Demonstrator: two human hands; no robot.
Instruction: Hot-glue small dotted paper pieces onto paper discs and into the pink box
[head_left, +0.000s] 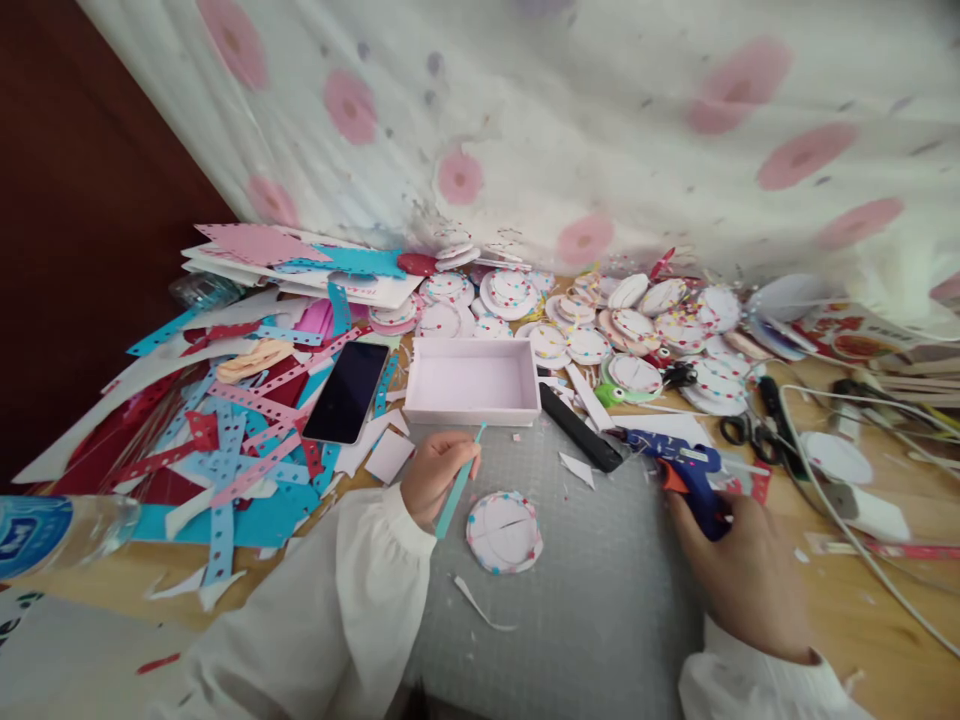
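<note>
One strip (457, 495) in left hand (441, 478)

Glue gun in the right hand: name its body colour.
The glue gun is blue, shown best in the head view.

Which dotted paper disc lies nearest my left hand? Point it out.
The lone disc on the grey mat, just right of the left hand; the others are heaped along the back.
</note>
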